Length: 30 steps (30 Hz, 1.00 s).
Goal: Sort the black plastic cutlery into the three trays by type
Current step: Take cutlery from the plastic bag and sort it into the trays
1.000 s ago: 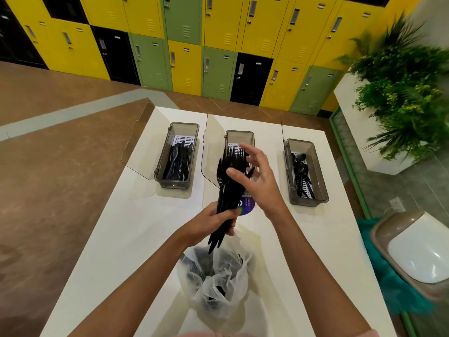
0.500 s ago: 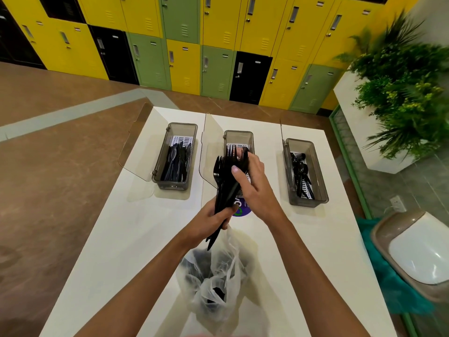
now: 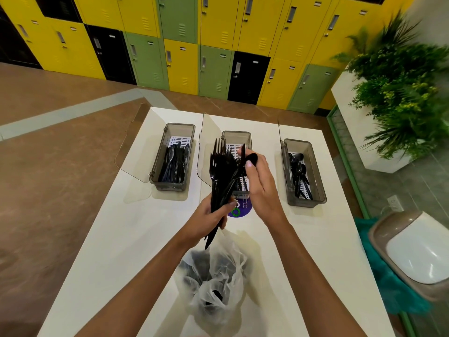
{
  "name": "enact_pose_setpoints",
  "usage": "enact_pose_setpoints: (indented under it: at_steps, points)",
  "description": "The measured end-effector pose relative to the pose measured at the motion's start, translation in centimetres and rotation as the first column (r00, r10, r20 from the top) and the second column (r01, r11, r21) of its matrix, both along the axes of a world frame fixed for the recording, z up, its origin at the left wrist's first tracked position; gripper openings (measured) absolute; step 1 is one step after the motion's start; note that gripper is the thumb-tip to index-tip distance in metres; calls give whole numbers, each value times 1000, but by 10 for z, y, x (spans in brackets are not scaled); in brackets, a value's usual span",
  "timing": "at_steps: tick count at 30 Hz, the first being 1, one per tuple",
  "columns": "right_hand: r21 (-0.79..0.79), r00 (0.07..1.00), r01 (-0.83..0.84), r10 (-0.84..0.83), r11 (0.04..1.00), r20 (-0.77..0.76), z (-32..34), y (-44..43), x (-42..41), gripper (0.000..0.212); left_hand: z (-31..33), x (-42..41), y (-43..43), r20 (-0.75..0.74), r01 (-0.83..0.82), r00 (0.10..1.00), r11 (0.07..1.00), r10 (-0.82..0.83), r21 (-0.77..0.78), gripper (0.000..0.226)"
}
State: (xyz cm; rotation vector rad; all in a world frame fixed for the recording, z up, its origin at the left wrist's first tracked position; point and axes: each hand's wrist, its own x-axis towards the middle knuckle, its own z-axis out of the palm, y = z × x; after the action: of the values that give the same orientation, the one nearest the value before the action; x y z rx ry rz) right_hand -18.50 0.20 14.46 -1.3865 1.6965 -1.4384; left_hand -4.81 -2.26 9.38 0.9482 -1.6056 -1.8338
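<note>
My left hand [image 3: 209, 216] grips a bundle of black plastic cutlery [image 3: 222, 176] by the handles, fork tines pointing up, above the white table. My right hand [image 3: 261, 183] pinches the head of a black spoon [image 3: 251, 158] at the top right of the bundle. Three grey trays stand in a row beyond: the left tray [image 3: 173, 186] holds knives, the middle tray [image 3: 237, 136] is partly hidden behind the bundle, the right tray [image 3: 315, 190] holds spoons. A clear plastic bag [image 3: 218, 280] with more black cutlery lies below my hands.
Each tray has a clear lid hinged open on its left side. A purple round sticker [image 3: 240, 210] is on the table [image 3: 116, 251] under my hands. A lidded bin [image 3: 413, 254] and a planter [image 3: 398, 98] stand to the right; lockers line the back wall.
My right hand, open over the bundle a second ago, has closed its fingers on a spoon at the bundle's top right. The bundle stays in my left hand.
</note>
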Motion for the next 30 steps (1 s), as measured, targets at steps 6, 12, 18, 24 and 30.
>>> enact_pose_setpoints:
  at_steps: [6,12,18,24,30]
  points:
    - [10,995,99,-99,995,-30,1,-2,-2,34,6,0,0,19,-5,1000,1000,5,6,6]
    - [-42,977,172,-165,984,133,14,-4,-9,29,1,0,0,-1,-18,1000,1000,18,7,6]
    - [-49,889,296,-257,954,380,9,-6,-36,24,-5,2,-6,19,-67,998,997,66,34,7]
    - [275,788,480,-547,833,281,-27,-8,-116,22,-9,-6,-13,10,-63,998,992,62,106,4]
    - [527,844,478,-534,703,-54,-71,-28,-199,23,-13,-15,-17,30,-43,999,993,40,110,7]
